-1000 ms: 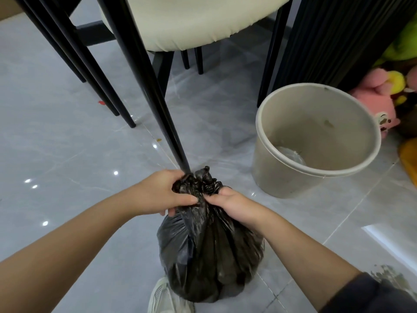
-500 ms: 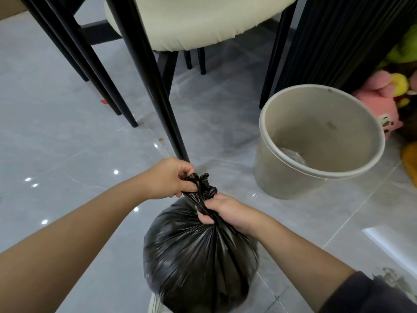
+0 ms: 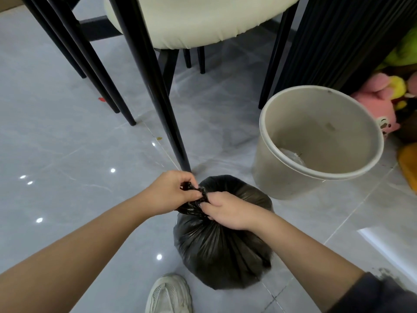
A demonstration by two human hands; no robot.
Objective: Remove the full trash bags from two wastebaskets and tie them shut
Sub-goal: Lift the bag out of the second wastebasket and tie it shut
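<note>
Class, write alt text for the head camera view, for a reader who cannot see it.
A person's left hand and right hand pinch the twisted neck of a full black trash bag above a grey tiled floor. A beige wastebasket with no black bag in it stands to the right. A white shoe shows below.

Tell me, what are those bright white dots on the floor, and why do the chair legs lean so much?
Head view: the dots are light glare on the glossy floor; the chair legs fan out from wide-angle distortion; the trash bag, gripped by the left hand and right hand, shows soft sheen on its folds, sharp rather than blurred.
</note>
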